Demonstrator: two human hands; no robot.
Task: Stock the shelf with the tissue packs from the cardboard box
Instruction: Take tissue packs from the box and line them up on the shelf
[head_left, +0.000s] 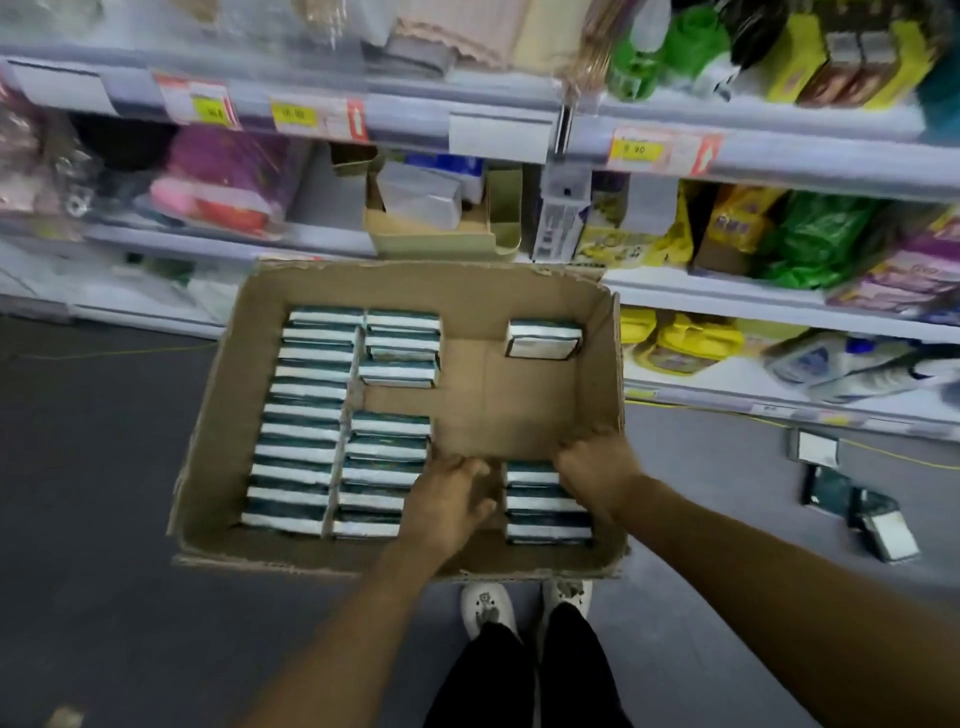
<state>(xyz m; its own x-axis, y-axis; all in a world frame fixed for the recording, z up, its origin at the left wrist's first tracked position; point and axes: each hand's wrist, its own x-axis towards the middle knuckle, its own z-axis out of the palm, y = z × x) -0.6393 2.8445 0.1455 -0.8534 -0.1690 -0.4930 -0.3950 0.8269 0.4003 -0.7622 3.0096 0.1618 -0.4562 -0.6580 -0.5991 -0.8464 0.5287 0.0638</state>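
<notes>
**Both hands in the box, stocking partly done**

The left hand (449, 501) reaches down into the cardboard box (597, 364) on the floor, its fingers loosely curled over the gap between two rows of tissue packs (306, 415); whether it has hold of a pack cannot be told. The right hand (595, 460) is curled at the top of the short stack of packs (545, 504) by the near right corner, apparently gripping the uppermost one, though blur hides the contact. The left column of packs stands full, the middle column is broken by a gap, and the right side is mostly bare cardboard save one lone pack (543, 338) at the far corner. On the shelf (322, 244) behind, an open display carton (436, 234) holds a few packs. Several loose packs (883, 530) lie on the floor to the right. By this showing, roughly a third of the box appears emptied; most remains to be shelved.
</notes>
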